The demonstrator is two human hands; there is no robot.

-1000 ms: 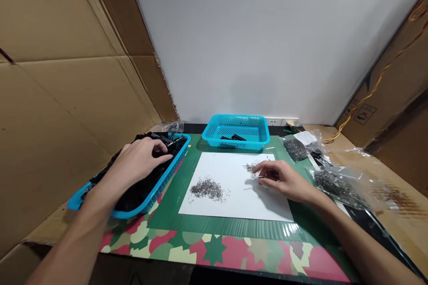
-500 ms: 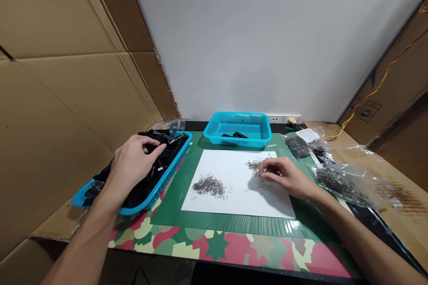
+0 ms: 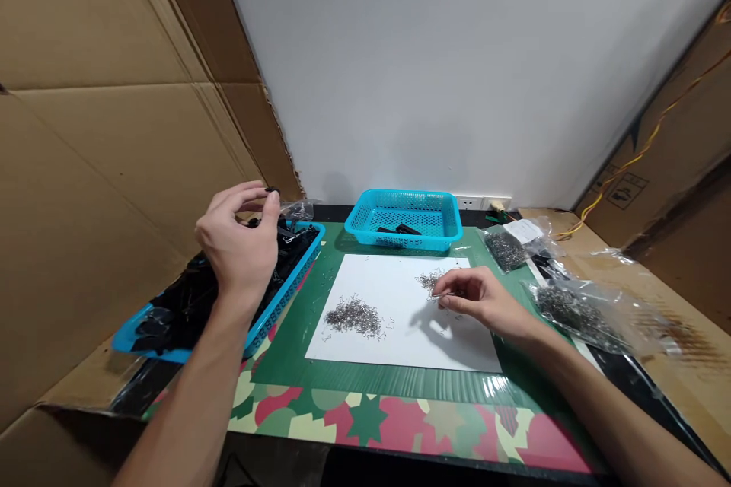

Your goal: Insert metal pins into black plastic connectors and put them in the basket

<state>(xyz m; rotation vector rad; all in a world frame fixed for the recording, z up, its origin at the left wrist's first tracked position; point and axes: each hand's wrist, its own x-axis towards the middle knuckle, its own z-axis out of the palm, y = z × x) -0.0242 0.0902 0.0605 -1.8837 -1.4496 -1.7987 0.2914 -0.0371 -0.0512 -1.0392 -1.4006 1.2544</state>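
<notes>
My left hand [image 3: 243, 232] is raised over the left blue basket [image 3: 285, 308], pinching a black plastic piece [image 3: 272, 190] between thumb and fingertips; most of the piece is hidden by the fingers. That basket is heaped with black parts [image 3: 186, 297]. My right hand [image 3: 471, 295] hovers low above the white sheet [image 3: 365, 354], thumb and fingertips closed beside a small pile of bent wire pieces [image 3: 427, 280]. What sits in those fingers is too thin to name. A larger pile of small bent metal wires [image 3: 354, 317] lies on the sheet's left part.
A second blue basket [image 3: 403, 200] with a few black pieces [image 3: 407, 230] stands at the back. Clear bags of metal pieces [image 3: 505, 249] lie on the right. A cardboard wall [image 3: 114, 137] rises at left; a socket [image 3: 469, 203] sits on the back wall.
My left hand has lifted from the black parts in the left basket, up and slightly right, with a black piece now in its fingers. My right hand stays nearly where it was.
</notes>
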